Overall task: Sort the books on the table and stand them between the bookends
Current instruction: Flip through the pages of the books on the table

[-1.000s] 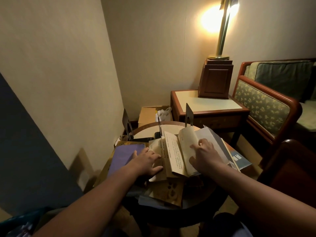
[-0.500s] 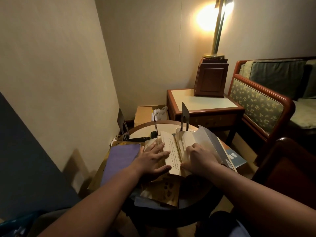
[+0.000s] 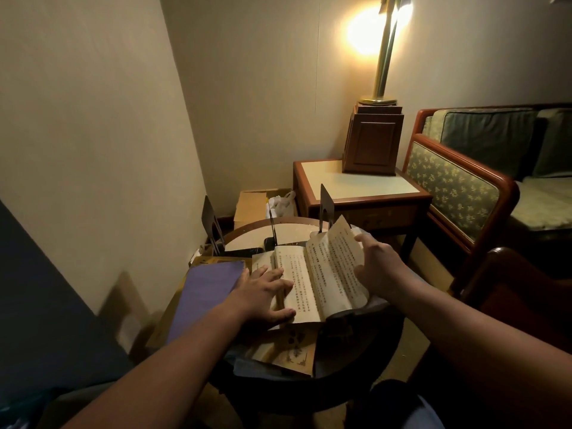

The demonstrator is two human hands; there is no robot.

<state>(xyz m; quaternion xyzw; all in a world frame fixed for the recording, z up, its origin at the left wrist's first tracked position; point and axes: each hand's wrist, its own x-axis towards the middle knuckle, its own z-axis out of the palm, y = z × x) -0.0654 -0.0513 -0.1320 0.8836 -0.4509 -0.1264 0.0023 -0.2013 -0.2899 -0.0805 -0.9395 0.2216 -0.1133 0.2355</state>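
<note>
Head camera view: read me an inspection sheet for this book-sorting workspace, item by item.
Surface: round table, pale top, mostly under books.
Job's things: open book lies on the pile; purple book to its left; bookends upright at the back, no books between them.
Clutter: dark flat object behind the books.
Hands: left hand presses flat on the left page; right hand grips the lifted pages.
Cables: nothing seen.
Surroundings: side table, lamp, sofa, cardboard box.

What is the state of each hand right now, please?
The left hand: open, pressing flat on the book.
The right hand: closed, pinching the book's raised pages.
</note>
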